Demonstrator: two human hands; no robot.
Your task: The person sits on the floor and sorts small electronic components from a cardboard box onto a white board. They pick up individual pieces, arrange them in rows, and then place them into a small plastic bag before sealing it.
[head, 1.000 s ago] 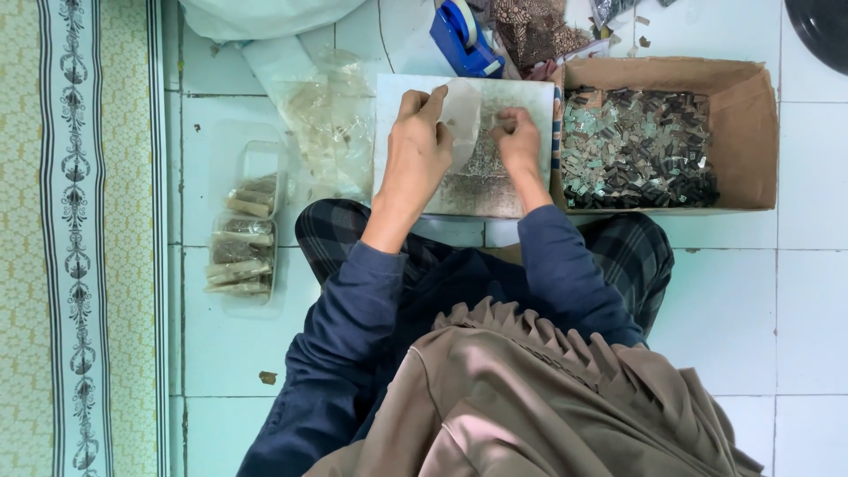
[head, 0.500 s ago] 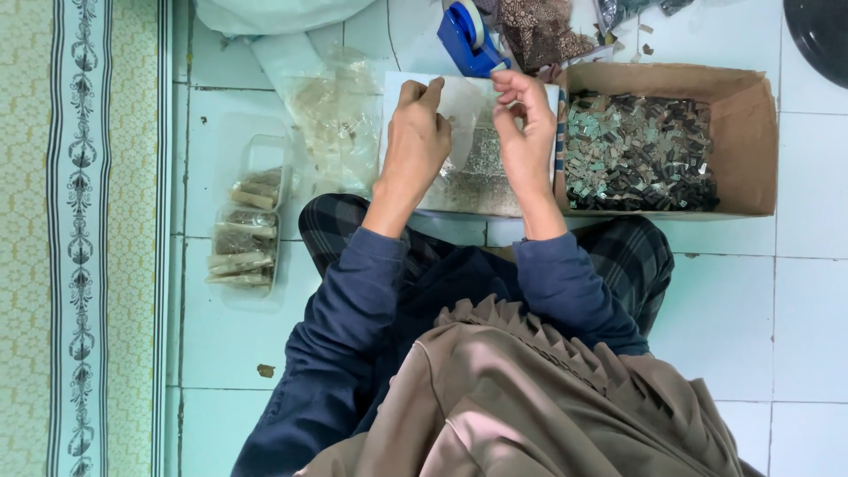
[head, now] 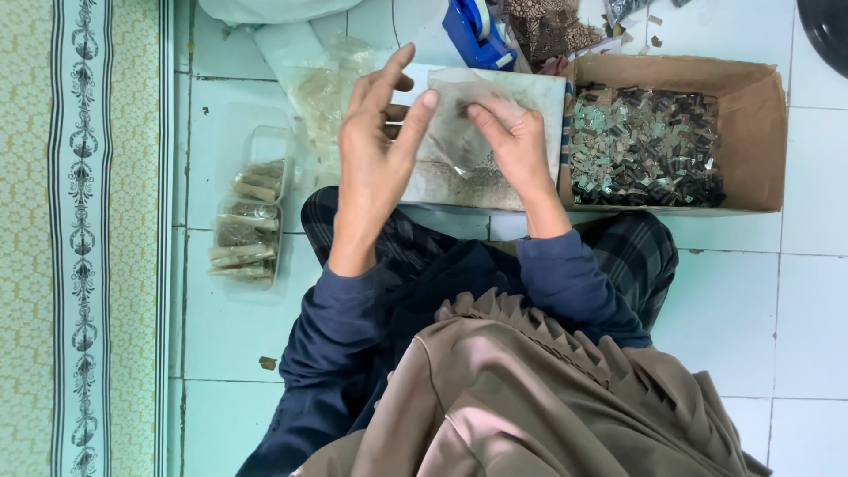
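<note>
Together, both hands (head: 375,155) (head: 512,146) pinch a clear bag (head: 459,119), fingers (head: 422,110) raised.

Home floor workplace — white tiles (head: 733,309), patterned mat (head: 79,238)

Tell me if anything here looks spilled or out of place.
A few scraps lie loose on the tiled floor behind the cardboard box, and one brown bit lies by the left elbow. Both hands, left hand and right hand, hold a small clear bag.

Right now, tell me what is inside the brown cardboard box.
The brown cardboard box holds a heap of small dark and silvery pieces. Whatever lies beneath the heap, and the box floor, are covered.
</note>
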